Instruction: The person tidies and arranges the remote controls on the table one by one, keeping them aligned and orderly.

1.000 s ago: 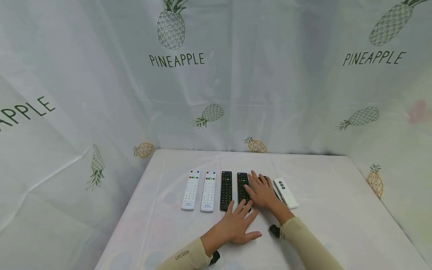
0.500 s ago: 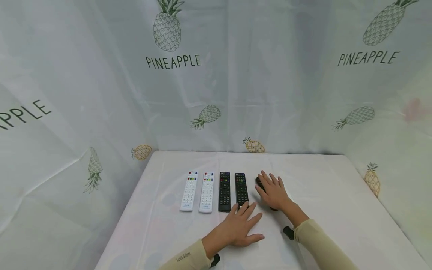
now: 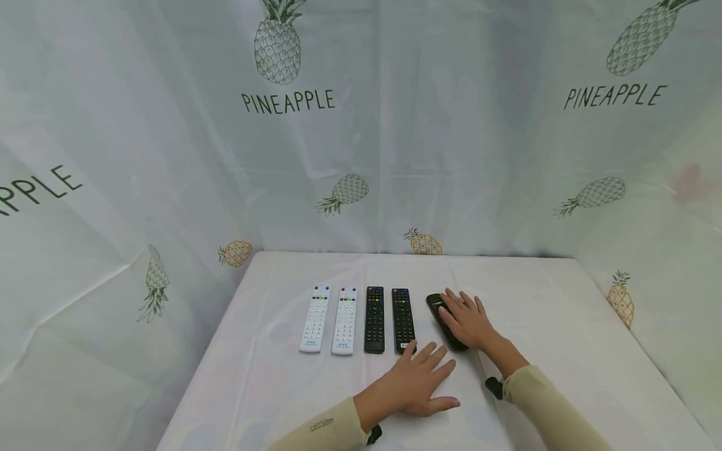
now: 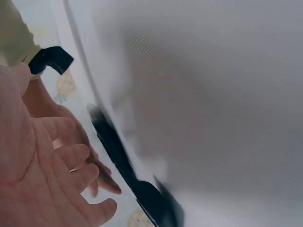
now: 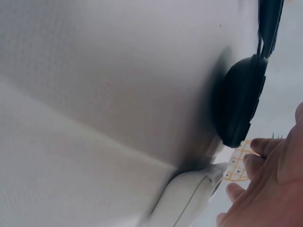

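Five remote controls show in the head view, lying on the table. At the left are two white remotes, the outer one (image 3: 314,319) and the inner one (image 3: 345,321). Beside them lie two black remotes, one (image 3: 375,319) upright in line and another (image 3: 403,316). A thicker black remote (image 3: 445,322) lies slanted, and my right hand (image 3: 469,322), fingers spread, is over its right side. A white remote (image 5: 184,198) appears in the right wrist view below that hand; from the head it is hidden. My left hand (image 3: 414,383), fingers spread, hovers near the second black remote's lower end.
The white-covered table (image 3: 564,326) extends right of the hands. A pineapple-print curtain (image 3: 451,138) stands behind and at both sides. A black wrist camera (image 3: 494,387) sits under the right cuff.
My right hand has moved right, uncovering much of the slanted black remote, while the rightmost white remote has gone out of sight behind it. My left hand has shifted slightly right.
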`<state>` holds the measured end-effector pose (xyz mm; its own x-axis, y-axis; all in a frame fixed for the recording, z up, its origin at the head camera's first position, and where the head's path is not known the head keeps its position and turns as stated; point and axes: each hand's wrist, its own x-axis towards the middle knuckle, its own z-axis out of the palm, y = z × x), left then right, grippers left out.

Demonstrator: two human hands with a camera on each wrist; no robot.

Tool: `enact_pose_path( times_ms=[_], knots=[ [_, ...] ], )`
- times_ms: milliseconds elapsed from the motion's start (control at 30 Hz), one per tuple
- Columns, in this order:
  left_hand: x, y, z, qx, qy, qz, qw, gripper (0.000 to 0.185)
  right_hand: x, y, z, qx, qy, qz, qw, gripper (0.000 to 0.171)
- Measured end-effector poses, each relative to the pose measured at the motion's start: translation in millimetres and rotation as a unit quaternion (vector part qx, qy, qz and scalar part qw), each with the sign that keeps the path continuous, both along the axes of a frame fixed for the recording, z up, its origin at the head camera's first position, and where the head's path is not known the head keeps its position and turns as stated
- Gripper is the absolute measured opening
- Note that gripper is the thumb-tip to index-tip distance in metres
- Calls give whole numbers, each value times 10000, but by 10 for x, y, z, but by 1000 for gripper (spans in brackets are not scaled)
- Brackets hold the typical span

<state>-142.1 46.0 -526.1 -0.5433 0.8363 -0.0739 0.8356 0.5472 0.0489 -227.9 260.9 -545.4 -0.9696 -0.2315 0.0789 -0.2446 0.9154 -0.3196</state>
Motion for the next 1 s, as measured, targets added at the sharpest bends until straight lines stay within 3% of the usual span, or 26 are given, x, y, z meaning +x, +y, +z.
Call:
enact_pose_path(
  times_ms=[300, 700, 867, 1000],
  knots=[
    [-11, 270, 10, -147, 366, -35, 9992, 79, -26, -9, -7, -111, -16, 164, 9998, 57],
    [-61, 415, -136, -597, 153, 334, 9975, 87, -28, -87, -37, 88, -208, 126, 9997, 59],
    [-15, 481, -117, -706, 136, 395, 9966, 90, 27, -73, -91, 267, -175, 129, 9994, 59],
    [-74, 502, -113, -714, 306, 448, 9960, 91, 0, -95, -79, 295, 19, 92, 9995, 58]
  ],
)
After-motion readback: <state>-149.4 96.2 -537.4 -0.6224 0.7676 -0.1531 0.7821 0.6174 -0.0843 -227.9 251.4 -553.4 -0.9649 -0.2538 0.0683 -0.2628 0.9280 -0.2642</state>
